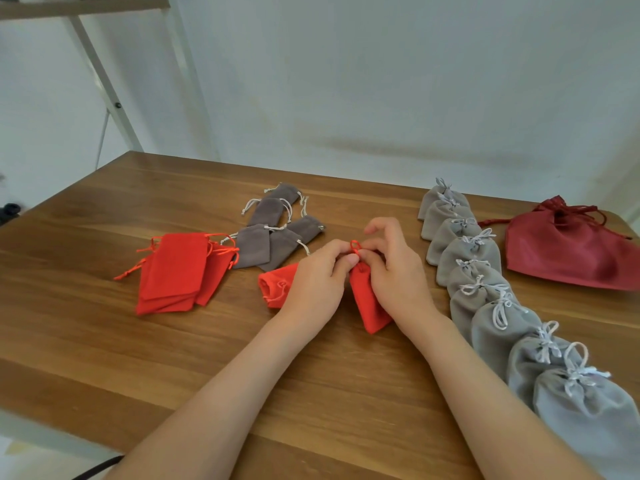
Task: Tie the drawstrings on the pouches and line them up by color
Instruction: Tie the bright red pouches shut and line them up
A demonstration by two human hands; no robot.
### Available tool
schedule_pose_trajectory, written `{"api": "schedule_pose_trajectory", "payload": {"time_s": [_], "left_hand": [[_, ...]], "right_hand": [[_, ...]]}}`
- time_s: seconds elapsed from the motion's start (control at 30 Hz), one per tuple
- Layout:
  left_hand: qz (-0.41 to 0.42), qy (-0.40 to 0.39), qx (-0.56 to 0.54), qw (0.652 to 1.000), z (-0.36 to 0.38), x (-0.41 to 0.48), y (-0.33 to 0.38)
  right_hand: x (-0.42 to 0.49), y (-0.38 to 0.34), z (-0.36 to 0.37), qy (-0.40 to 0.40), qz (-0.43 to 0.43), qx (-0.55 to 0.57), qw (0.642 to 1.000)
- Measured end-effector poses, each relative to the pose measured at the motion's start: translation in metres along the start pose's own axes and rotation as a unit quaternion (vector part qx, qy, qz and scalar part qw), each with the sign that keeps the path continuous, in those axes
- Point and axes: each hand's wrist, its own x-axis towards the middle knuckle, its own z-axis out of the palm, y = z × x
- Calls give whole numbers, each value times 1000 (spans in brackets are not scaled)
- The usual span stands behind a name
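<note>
A small red pouch [367, 303] lies at the table's middle, its neck gathered between both hands. My left hand [317, 277] and my right hand [394, 268] pinch its red drawstring [355, 247], which stands up in a loop between the fingertips. Another red pouch [275, 287] lies partly under my left hand. A flat stack of red pouches [176, 268] sits to the left. Behind it lies a loose heap of dark grey pouches [273, 226]. Several light grey pouches [485, 289] with tied white bows run in a row down the right side.
A larger dark red drawstring bag [568, 247] lies at the far right behind the grey row. The wooden table [104, 341] meets a white wall at the back. A white shelf frame [104, 81] stands at the back left.
</note>
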Motion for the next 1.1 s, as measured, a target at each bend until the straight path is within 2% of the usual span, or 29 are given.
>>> {"api": "schedule_pose_trajectory", "payload": {"time_s": [0.37,0.57,0.7,0.93,1.1], "left_hand": [[9,69,-40,997,2,-1,-2],[-46,92,-143,984,3,1,-1],[-67,91,-210,971,2,1,4],[-39,81,-254,963,1,2,9],[-46,84,-266,959,1,1,9]], "right_hand": [[0,-6,-1,-41,-27,-2,999],[0,-7,3,-26,-20,0,999],[-1,-5,5,-14,-29,-29,999],[-2,-3,5,23,-18,-46,999],[-2,-6,5,24,-13,-4,1000]]}}
